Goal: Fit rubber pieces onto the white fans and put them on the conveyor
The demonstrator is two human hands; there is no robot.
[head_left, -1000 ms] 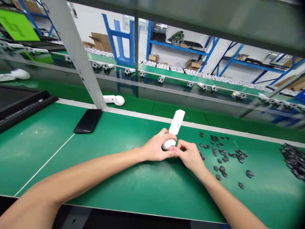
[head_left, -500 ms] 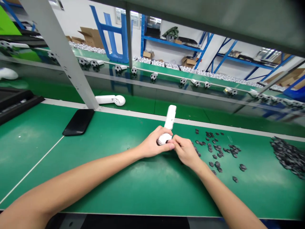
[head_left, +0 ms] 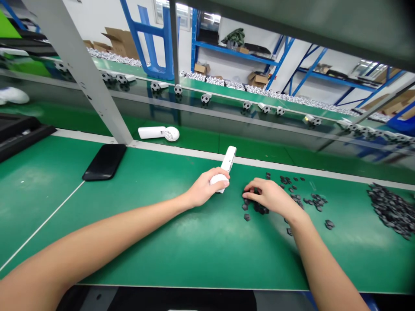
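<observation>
Device (head_left: 228, 159) in left hand (head_left: 206, 186), pieces (head_left: 261, 208) under right (head_left: 269, 194)

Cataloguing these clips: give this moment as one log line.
left hand: holding white device | right hand: at loose dark pieces | black slab: flat on green table

Open desk (head_left: 181, 248) between the person's forearms (head_left: 126, 229); slanted post (head_left: 90, 86) obstructs left rear, dark pieces (head_left: 318, 201) clutter right

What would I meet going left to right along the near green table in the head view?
Black object at the left edge, flat black slab, left hand gripping a white piece, right hand, heap of dark pieces.
</observation>
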